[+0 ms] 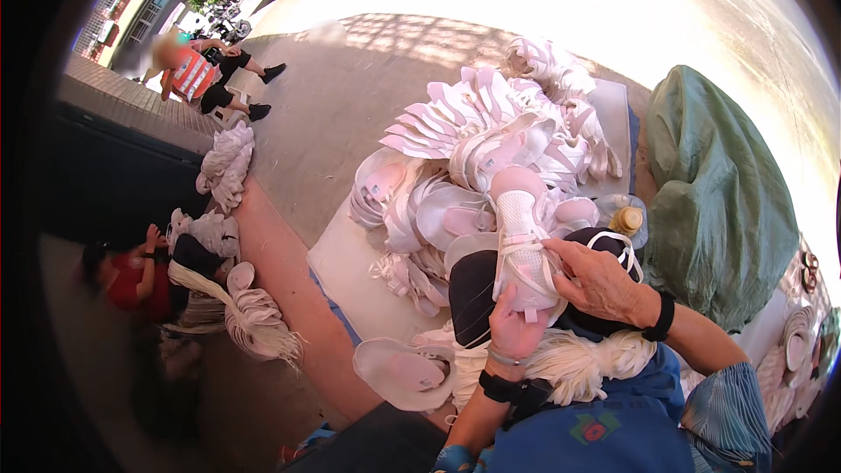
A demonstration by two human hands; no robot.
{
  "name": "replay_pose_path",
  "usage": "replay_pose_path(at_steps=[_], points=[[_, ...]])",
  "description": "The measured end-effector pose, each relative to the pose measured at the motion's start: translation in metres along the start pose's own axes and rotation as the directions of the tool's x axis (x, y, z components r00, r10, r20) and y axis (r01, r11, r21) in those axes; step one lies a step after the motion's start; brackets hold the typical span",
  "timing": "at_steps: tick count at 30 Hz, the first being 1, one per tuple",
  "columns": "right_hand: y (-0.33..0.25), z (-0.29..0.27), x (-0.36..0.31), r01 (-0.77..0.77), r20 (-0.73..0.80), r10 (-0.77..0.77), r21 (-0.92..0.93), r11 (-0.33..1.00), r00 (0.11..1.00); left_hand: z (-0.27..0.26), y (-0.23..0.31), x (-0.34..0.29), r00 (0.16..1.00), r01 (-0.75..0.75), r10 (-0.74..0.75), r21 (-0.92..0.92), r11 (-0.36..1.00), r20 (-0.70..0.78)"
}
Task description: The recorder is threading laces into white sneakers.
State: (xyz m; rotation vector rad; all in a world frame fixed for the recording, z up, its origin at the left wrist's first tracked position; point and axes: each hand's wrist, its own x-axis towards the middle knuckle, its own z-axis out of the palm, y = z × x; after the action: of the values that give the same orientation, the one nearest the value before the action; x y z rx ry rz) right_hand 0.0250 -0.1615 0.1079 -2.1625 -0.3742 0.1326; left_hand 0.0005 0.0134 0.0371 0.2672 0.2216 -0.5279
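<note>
A white and pale pink shoe upper [523,232] lies across my lap, its rounded toe end pointing away from me and a white lace strung across its middle. My left hand [515,330] is closed on its near end, beside a small pull tab. The fingers of my right hand [604,285] are bent against its right edge near the lace; the fingertips are partly hidden. A loose loop of white shoelace [624,243] arches just beyond my right knuckles. Below my hands, a thick bundle of cream laces [591,363] rests on my blue apron [587,429].
Stacked shoe uppers [491,127] cover a pale mat [337,254] ahead. One upper [405,375] lies near my left knee. A bottle with a yellow cap [626,221] and a large green sack [714,201] are at right. Two people sit at left, one in an orange vest [193,74].
</note>
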Motion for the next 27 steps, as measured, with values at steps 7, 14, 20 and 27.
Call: replay_pose_path(at_steps=[7, 14, 20, 27], points=[[-0.003, -0.001, -0.007, 0.03, 0.003, -0.03, -0.21, 0.977, 1.0, -0.03, -0.021, 0.005, 1.0, 0.031, -0.031, -0.018, 0.999, -0.004], [-0.012, 0.001, 0.001, 0.081, 0.039, -0.072, -0.336, 0.938, 0.997, -0.035, -0.013, 0.005, 0.998, 0.052, -0.052, 0.02, 0.998, -0.034], [-0.012, -0.004, -0.01, -0.019, 0.055, 0.032, -0.221, 0.975, 0.998, -0.026, -0.018, 0.001, 0.998, -0.016, 0.018, 0.022, 1.0, -0.065], [-0.005, -0.001, -0.013, -0.064, 0.078, 0.085, -0.242, 0.968, 0.993, -0.006, -0.025, -0.003, 0.971, -0.091, 0.104, 0.07, 0.993, -0.215]])
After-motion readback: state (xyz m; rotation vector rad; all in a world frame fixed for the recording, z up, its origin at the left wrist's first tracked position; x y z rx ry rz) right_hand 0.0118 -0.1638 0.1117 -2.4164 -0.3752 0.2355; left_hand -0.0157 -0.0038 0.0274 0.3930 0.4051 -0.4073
